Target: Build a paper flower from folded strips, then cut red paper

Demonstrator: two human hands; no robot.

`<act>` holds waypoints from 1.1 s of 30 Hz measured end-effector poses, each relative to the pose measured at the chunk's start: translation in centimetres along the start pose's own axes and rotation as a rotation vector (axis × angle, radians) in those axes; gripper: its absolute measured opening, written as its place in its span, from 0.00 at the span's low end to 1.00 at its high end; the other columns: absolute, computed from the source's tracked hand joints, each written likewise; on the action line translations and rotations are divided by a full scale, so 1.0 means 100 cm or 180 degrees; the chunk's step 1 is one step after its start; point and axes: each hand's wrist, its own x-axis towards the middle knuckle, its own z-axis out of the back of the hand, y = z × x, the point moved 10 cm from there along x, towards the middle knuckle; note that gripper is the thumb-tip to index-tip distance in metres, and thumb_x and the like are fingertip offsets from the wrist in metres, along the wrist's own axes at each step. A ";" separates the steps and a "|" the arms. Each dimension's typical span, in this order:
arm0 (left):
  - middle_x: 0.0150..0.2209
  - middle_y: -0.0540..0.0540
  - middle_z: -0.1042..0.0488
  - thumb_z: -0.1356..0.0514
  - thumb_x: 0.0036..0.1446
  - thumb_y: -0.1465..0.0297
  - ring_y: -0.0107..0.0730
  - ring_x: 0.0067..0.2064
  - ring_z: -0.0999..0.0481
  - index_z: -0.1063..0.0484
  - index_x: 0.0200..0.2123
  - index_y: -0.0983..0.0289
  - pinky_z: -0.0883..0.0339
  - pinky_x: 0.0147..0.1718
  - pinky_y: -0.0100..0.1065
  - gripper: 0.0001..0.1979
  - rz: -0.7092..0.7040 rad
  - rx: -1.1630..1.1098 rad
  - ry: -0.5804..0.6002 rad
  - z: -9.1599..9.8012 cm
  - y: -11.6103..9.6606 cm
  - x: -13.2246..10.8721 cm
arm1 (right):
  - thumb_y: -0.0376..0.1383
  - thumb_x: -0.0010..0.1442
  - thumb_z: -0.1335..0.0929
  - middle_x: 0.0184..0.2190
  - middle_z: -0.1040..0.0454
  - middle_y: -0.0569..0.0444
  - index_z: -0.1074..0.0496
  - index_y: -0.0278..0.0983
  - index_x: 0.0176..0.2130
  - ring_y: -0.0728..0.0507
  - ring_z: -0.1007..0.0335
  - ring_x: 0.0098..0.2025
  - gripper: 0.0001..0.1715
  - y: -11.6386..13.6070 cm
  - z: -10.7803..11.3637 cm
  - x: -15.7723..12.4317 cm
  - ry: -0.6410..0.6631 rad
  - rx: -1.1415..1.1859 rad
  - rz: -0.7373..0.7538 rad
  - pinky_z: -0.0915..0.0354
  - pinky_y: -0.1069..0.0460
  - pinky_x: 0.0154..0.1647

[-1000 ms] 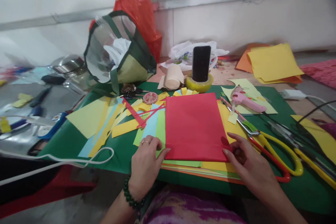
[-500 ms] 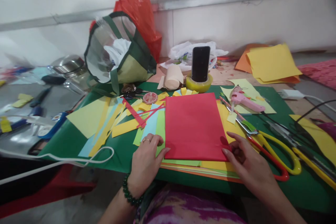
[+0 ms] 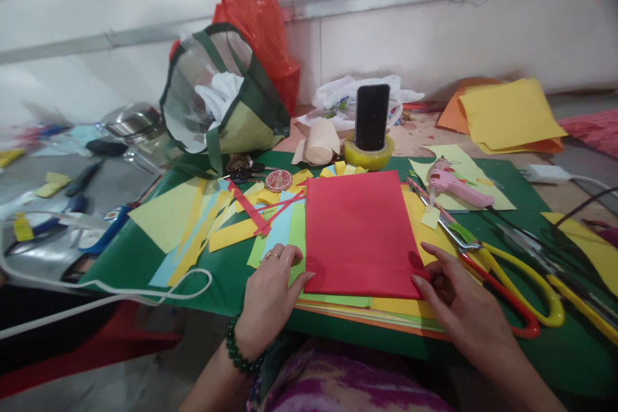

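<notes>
A red sheet of paper (image 3: 361, 232), folded or stacked along its front edge, lies on a pile of coloured paper (image 3: 338, 301). My left hand (image 3: 271, 286) is at its lower left corner, thumb against the edge and fingers curled down beside it. At the lower right corner, my right hand (image 3: 456, 290) has its thumb on the red paper and its bent fingers along the side edge. The undersides of both hands' fingers are partly hidden. Beside my right hand lie scissors (image 3: 524, 270) with red and yellow handles.
Paper strips (image 3: 196, 232) lie left on the green mat (image 3: 113, 270). A phone (image 3: 371, 117) leans in a yellow tape roll (image 3: 369, 156) behind. To the right are a pink glue gun (image 3: 461, 188) and its cord. A green bag (image 3: 251, 103) and yellow sheets (image 3: 512, 114) stand further back.
The view has shifted slightly, so the scene sits a little further right. Both hands keep their places at the red paper's front corners.
</notes>
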 end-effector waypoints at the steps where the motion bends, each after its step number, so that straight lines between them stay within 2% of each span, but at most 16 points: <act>1: 0.36 0.50 0.29 0.38 0.59 0.68 0.36 0.40 0.27 0.33 0.37 0.60 0.34 0.36 0.34 0.06 -0.0007 -0.0013 0.0010 -0.001 0.000 0.000 | 0.49 0.61 0.37 0.30 0.26 0.52 0.34 0.37 0.54 0.44 0.28 0.27 0.27 0.000 0.000 0.000 -0.0003 0.0019 -0.0006 0.31 0.51 0.26; 3: 0.38 0.51 0.29 0.39 0.60 0.68 0.36 0.41 0.27 0.31 0.39 0.59 0.33 0.36 0.34 0.04 -0.0054 -0.0055 -0.0004 -0.001 0.000 0.000 | 0.49 0.60 0.37 0.30 0.26 0.52 0.34 0.38 0.54 0.44 0.28 0.27 0.27 0.001 0.001 0.000 -0.0002 0.0102 -0.0026 0.31 0.51 0.26; 6: 0.40 0.53 0.28 0.43 0.63 0.67 0.38 0.43 0.27 0.29 0.49 0.57 0.32 0.39 0.36 0.11 -0.0241 -0.0264 -0.0155 0.001 -0.004 -0.001 | 0.49 0.60 0.36 0.28 0.27 0.54 0.32 0.38 0.53 0.47 0.30 0.24 0.25 0.002 0.003 0.000 -0.0046 0.0378 -0.0113 0.32 0.53 0.24; 11: 0.42 0.59 0.27 0.49 0.65 0.56 0.42 0.45 0.28 0.28 0.54 0.61 0.33 0.46 0.42 0.22 -0.0383 -0.1334 -0.0200 0.012 -0.010 0.000 | 0.49 0.59 0.33 0.28 0.27 0.55 0.28 0.38 0.48 0.47 0.30 0.24 0.23 -0.001 0.017 -0.006 -0.0539 0.0737 -0.0216 0.32 0.54 0.25; 14: 0.44 0.59 0.26 0.57 0.67 0.53 0.40 0.46 0.28 0.32 0.59 0.60 0.33 0.48 0.42 0.28 -0.0474 -0.2091 -0.0071 0.018 -0.015 -0.002 | 0.45 0.61 0.33 0.31 0.25 0.53 0.26 0.40 0.45 0.45 0.27 0.31 0.17 0.007 0.030 -0.013 -0.0916 0.0620 0.0099 0.30 0.51 0.33; 16: 0.44 0.59 0.25 0.52 0.64 0.49 0.41 0.46 0.27 0.29 0.57 0.58 0.33 0.48 0.43 0.28 -0.0615 -0.2123 -0.0118 0.023 -0.019 -0.005 | 0.41 0.62 0.33 0.33 0.25 0.53 0.26 0.41 0.42 0.44 0.27 0.34 0.11 0.017 0.036 -0.017 -0.1050 0.0562 0.0434 0.29 0.50 0.37; 19: 0.42 0.57 0.24 0.39 0.58 0.55 0.43 0.46 0.28 0.19 0.38 0.54 0.36 0.49 0.46 0.13 -0.0661 -0.1554 -0.0525 0.029 -0.018 -0.011 | 0.37 0.62 0.34 0.31 0.25 0.52 0.27 0.41 0.37 0.43 0.27 0.34 0.06 0.030 0.037 -0.019 -0.0897 0.0519 0.0764 0.29 0.49 0.38; 21: 0.38 0.56 0.23 0.40 0.60 0.59 0.40 0.43 0.27 0.20 0.29 0.55 0.35 0.47 0.45 0.12 -0.0683 -0.1460 -0.0671 0.030 -0.018 -0.017 | 0.37 0.63 0.35 0.31 0.24 0.51 0.28 0.42 0.34 0.43 0.25 0.34 0.06 0.034 0.032 -0.019 -0.0599 0.0537 0.0794 0.28 0.48 0.38; 22: 0.37 0.56 0.23 0.42 0.62 0.58 0.39 0.41 0.26 0.20 0.30 0.55 0.33 0.44 0.43 0.14 -0.0708 -0.1576 -0.0629 0.029 -0.018 -0.020 | 0.37 0.63 0.35 0.32 0.23 0.51 0.28 0.42 0.34 0.42 0.24 0.35 0.06 0.035 0.028 -0.019 -0.0442 0.0567 0.0786 0.28 0.48 0.37; 24: 0.38 0.58 0.23 0.48 0.64 0.52 0.38 0.40 0.26 0.21 0.40 0.57 0.30 0.39 0.39 0.20 -0.0747 -0.1940 -0.0425 0.025 -0.020 -0.027 | 0.36 0.64 0.36 0.35 0.21 0.51 0.29 0.42 0.34 0.42 0.23 0.38 0.07 0.038 0.025 -0.022 -0.0254 0.0610 0.0805 0.27 0.49 0.38; 26: 0.41 0.59 0.23 0.51 0.61 0.45 0.39 0.41 0.26 0.25 0.48 0.58 0.30 0.37 0.39 0.29 -0.0838 -0.2059 -0.0326 0.025 -0.024 -0.033 | 0.35 0.64 0.36 0.36 0.20 0.51 0.30 0.42 0.35 0.43 0.22 0.39 0.06 0.041 0.026 -0.026 -0.0297 0.0598 0.0872 0.27 0.51 0.39; 27: 0.41 0.59 0.23 0.50 0.60 0.44 0.40 0.41 0.26 0.25 0.49 0.58 0.30 0.38 0.39 0.29 -0.0931 -0.1941 -0.0356 0.027 -0.028 -0.036 | 0.34 0.63 0.36 0.36 0.20 0.52 0.30 0.42 0.35 0.44 0.22 0.38 0.05 0.041 0.028 -0.028 -0.0352 0.0582 0.0895 0.27 0.51 0.38; 28: 0.39 0.57 0.22 0.47 0.60 0.46 0.40 0.40 0.25 0.24 0.46 0.57 0.32 0.39 0.40 0.25 -0.1048 -0.1731 -0.0426 0.029 -0.031 -0.039 | 0.33 0.63 0.35 0.35 0.20 0.53 0.31 0.42 0.35 0.44 0.22 0.37 0.05 0.041 0.028 -0.029 -0.0386 0.0579 0.0903 0.27 0.52 0.38; 30: 0.35 0.54 0.21 0.43 0.63 0.60 0.37 0.38 0.26 0.22 0.38 0.56 0.35 0.40 0.40 0.10 -0.1269 -0.1239 -0.0621 0.031 -0.037 -0.043 | 0.32 0.62 0.35 0.35 0.20 0.53 0.31 0.42 0.35 0.44 0.22 0.37 0.05 0.039 0.027 -0.030 -0.0344 0.0626 0.0905 0.27 0.52 0.37; 32: 0.33 0.51 0.20 0.46 0.63 0.74 0.35 0.37 0.26 0.22 0.35 0.56 0.38 0.40 0.40 0.12 -0.1464 -0.0900 -0.0826 0.030 -0.039 -0.046 | 0.31 0.60 0.35 0.34 0.20 0.53 0.29 0.42 0.36 0.44 0.22 0.37 0.07 0.038 0.023 -0.029 -0.0200 0.0672 0.0909 0.26 0.52 0.36; 33: 0.34 0.51 0.19 0.47 0.61 0.77 0.35 0.37 0.26 0.22 0.36 0.56 0.39 0.39 0.40 0.15 -0.1559 -0.0784 -0.0953 0.030 -0.039 -0.048 | 0.31 0.60 0.36 0.34 0.20 0.53 0.28 0.42 0.37 0.44 0.22 0.36 0.08 0.037 0.022 -0.028 -0.0133 0.0687 0.0915 0.26 0.52 0.35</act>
